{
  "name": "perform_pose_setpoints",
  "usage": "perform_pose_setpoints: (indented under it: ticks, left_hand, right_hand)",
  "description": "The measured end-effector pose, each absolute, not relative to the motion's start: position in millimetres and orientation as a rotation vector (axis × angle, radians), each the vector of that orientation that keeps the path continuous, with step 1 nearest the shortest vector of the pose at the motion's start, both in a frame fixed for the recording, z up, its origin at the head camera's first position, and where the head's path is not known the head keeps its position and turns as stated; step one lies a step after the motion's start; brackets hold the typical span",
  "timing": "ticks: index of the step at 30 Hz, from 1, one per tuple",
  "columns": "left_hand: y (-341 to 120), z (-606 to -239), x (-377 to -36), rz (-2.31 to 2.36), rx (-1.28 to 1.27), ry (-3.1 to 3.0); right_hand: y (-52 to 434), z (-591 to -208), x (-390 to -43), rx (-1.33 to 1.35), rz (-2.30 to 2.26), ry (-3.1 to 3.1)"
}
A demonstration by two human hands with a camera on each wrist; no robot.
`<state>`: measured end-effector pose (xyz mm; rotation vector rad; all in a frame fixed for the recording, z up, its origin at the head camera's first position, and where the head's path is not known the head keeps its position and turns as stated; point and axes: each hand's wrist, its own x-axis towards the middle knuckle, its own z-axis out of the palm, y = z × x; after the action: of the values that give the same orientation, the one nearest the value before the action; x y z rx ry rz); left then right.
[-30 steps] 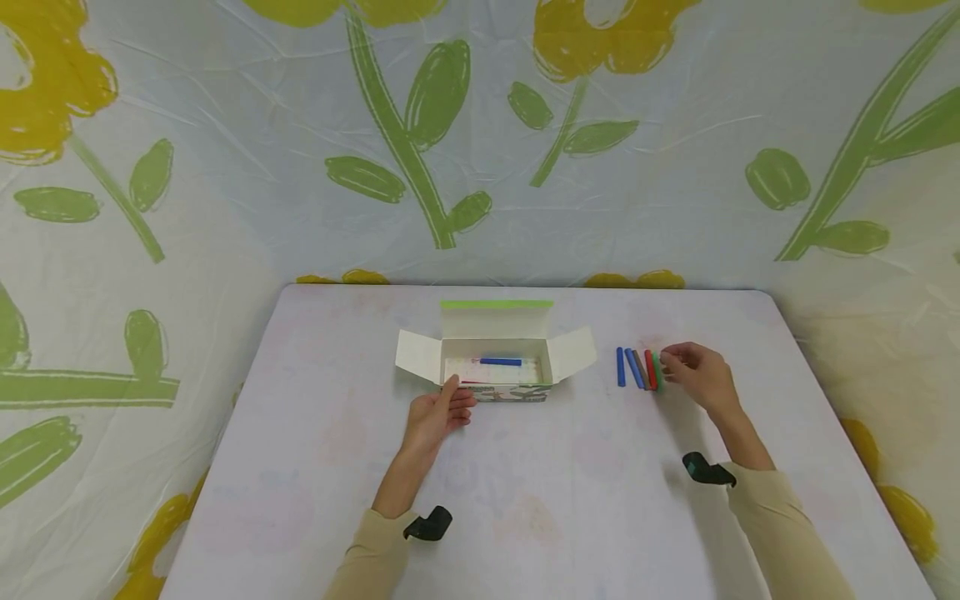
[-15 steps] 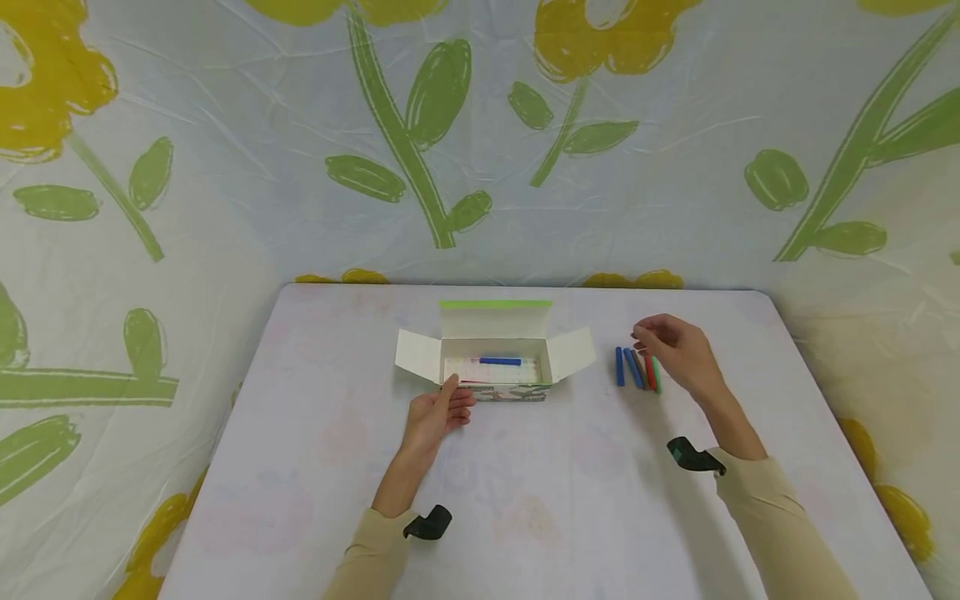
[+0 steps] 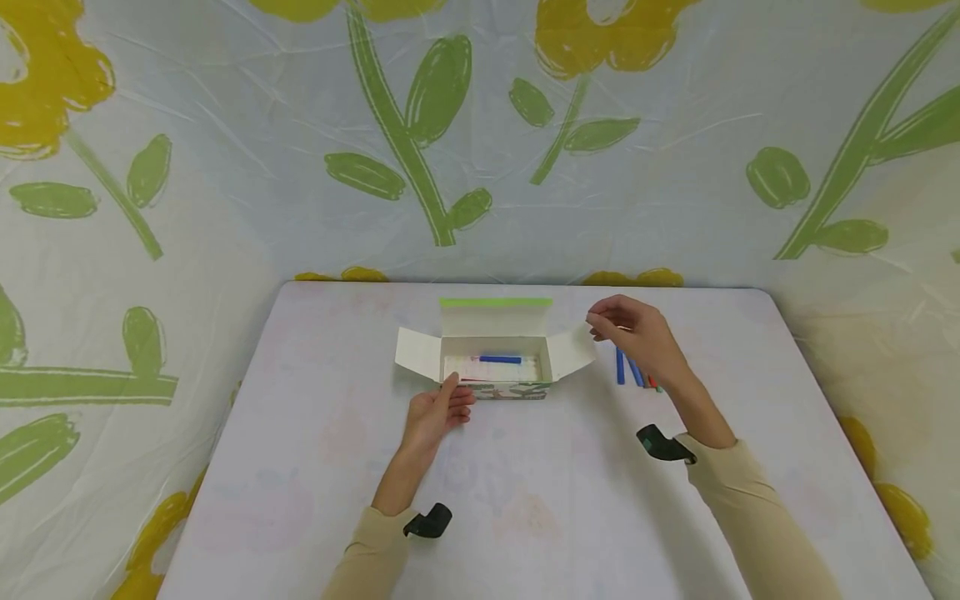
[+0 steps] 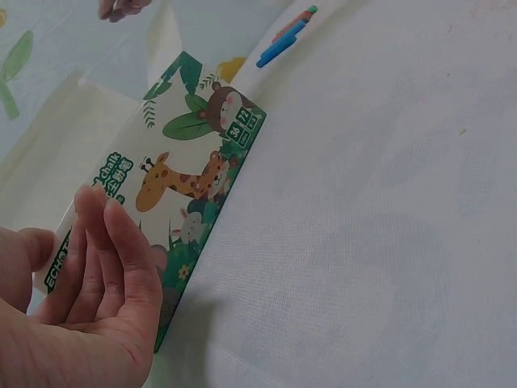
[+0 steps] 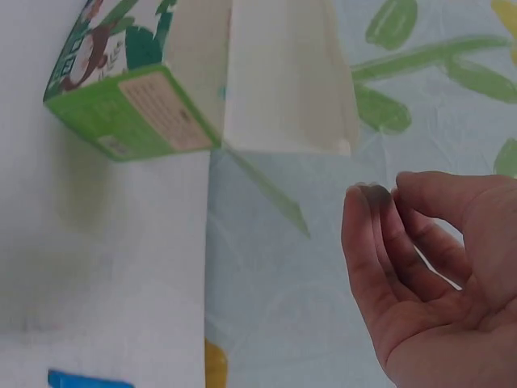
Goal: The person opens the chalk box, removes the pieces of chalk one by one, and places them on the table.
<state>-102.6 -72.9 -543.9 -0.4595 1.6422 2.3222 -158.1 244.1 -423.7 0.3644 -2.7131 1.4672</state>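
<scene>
An opened cardboard box (image 3: 502, 390) printed with cartoon animals stands near the table's back, flaps spread. One blue crayon-like stick (image 3: 501, 360) lies inside. My left hand (image 3: 431, 417) rests at the box's front left corner, thumb tip at the rim, fingers extended along the front wall. In the left wrist view those fingers (image 4: 113, 267) overlap the giraffe picture. My right hand (image 3: 637, 337) hovers by the right side flap (image 3: 573, 350), fingers bent and fingertips close together. In the right wrist view no stick shows in that hand (image 5: 436, 259).
Right of the box, blue sticks (image 3: 620, 367) and others lie in a row, partly hidden by my right hand; red and green ends show. A flower-patterned cloth (image 3: 510, 217) hangs behind the table (image 3: 525, 500).
My right hand has moved left and away from me, from beside the green stick to the box's right flap. The row stays in place. My left hand and the box have not moved.
</scene>
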Motion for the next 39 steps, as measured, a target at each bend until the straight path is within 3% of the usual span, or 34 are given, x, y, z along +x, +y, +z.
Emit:
perform_pose_setpoints:
  ticks: [39]
  left_hand:
    - [-72.9, -547.1, -104.5, 2.327, -0.459, 1.632]
  right_hand:
    - [141.1, -493.9, -186.6, 0.990, 1.525, -2.912]
